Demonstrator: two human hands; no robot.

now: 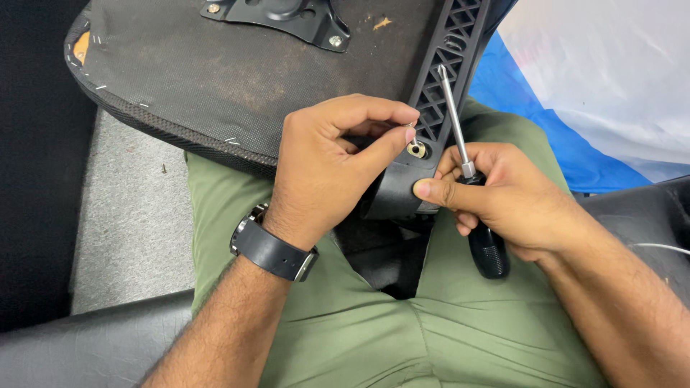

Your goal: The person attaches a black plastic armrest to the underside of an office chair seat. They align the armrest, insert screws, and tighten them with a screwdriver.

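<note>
An upturned office chair seat [215, 65] with black fabric underside lies across my lap. A black plastic armrest bracket [442, 79] runs along its right side, with a washer-ringed hole [417, 149] near its lower end. My left hand [327, 162], with a black wristwatch [272, 244], pinches a small silver screw [410, 129] between thumb and forefinger just above that hole. My right hand [503, 197] grips a black-handled screwdriver [467, 172], shaft pointing up and away, while its thumb presses on the bracket.
A black metal mounting plate [287, 18] with screws is bolted at the seat's top. Blue and white plastic sheeting [604, 86] lies to the right. Grey carpet [129, 215] shows on the left, and black chair cushions [86, 345] sit at the lower left and right.
</note>
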